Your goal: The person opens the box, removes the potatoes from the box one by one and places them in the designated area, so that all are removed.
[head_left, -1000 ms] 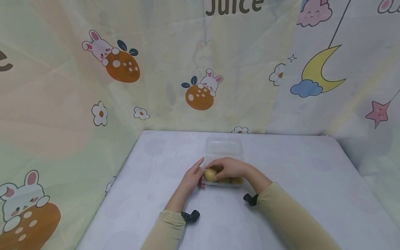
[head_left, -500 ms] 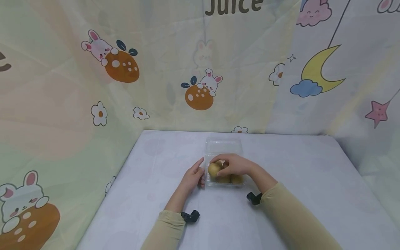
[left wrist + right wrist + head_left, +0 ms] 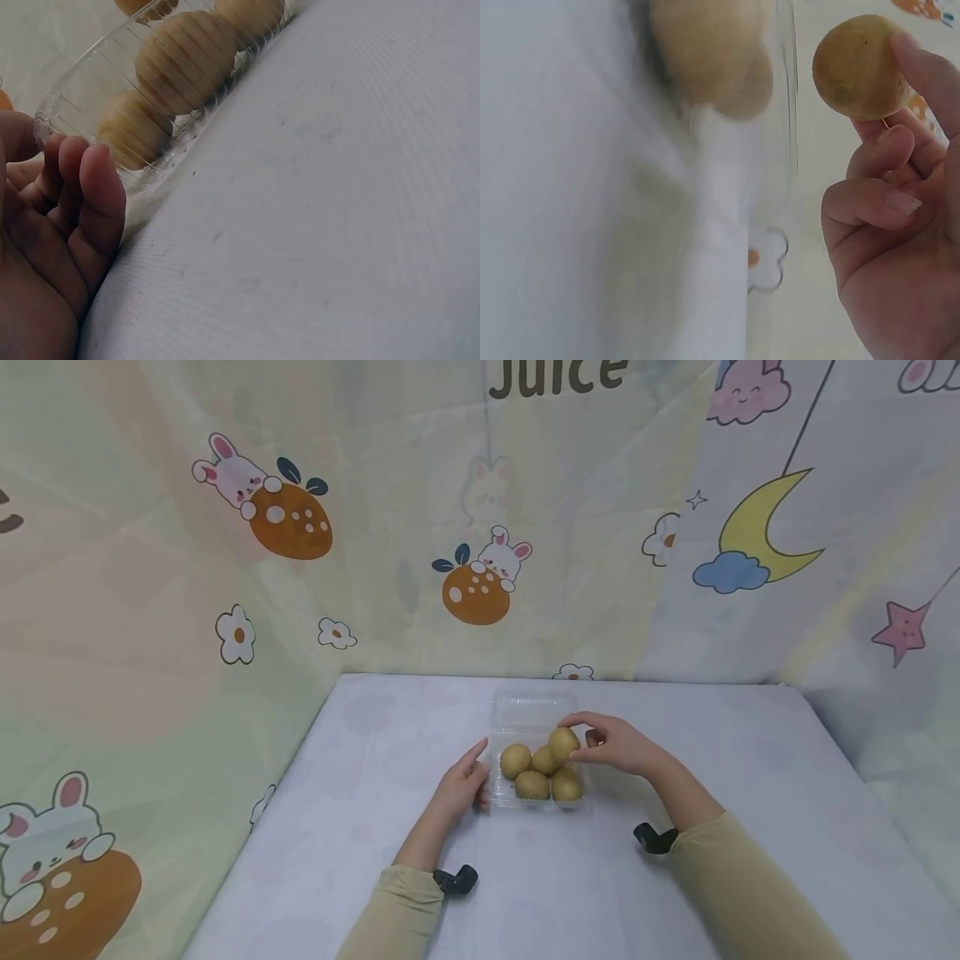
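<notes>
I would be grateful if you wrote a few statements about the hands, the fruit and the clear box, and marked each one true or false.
1. The right hand pinches a round, yellowish-brown fruit. True.
2. The left hand is at the left side of the clear box. True.
3. Each hand holds a fruit. False: only the right hand does.
4. The lid is open, on the far side of the box. True.
5. The held fruit is the only one in sight. False: four other fruits show in the box in the head view.
6. The box stands on a black surface. False: the tabletop is whitish.
</notes>
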Tool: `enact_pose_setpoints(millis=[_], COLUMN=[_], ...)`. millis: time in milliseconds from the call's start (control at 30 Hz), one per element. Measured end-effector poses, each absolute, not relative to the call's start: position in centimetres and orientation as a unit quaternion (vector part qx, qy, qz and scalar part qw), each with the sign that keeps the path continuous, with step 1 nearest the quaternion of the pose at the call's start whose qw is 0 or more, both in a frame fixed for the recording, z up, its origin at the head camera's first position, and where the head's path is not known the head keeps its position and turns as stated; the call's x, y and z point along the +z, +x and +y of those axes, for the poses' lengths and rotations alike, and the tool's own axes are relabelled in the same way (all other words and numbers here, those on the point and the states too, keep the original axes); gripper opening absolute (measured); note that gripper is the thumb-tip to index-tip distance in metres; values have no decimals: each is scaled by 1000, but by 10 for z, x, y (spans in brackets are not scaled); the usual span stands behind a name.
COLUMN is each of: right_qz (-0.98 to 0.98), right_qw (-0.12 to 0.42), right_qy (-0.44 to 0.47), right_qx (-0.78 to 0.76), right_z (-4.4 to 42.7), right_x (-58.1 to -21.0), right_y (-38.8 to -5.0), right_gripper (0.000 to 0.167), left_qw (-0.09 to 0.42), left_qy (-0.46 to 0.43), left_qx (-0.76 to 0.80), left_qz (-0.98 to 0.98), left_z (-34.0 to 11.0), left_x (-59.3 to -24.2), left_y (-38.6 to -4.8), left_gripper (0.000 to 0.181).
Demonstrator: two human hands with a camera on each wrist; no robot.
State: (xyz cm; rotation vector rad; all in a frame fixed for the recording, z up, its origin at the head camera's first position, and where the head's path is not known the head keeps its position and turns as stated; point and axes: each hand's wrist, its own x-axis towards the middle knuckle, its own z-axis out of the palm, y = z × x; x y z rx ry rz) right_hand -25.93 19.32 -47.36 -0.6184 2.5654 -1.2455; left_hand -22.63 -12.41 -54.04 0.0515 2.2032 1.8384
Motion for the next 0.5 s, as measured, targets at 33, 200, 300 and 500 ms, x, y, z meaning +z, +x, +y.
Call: enact_pose_setpoints(millis=[33,200,300,500], right_qz=[875,886,892,904], right_qw=[108,91,83,86], right_qy=[-203,-160,-137,-102], right_qx=[-425,-426,-424,-406], right_z=[198,223,236,252], right_x=[-475,-485,-492,-507], right_y=[-259,-257,-257,-258], right_gripper=[53,56,57,62], left_qw=[136,137,137,137], left_qy=[17,16,16,17], left_qx=[635,635,632,631], left_qz=[760,760,762,763], left_z=[-124,-124,-124,-123], left_x=[-540,-541,-541,-541], left_y=[-226,-226,-226,-227], left_gripper=[52,52,52,52])
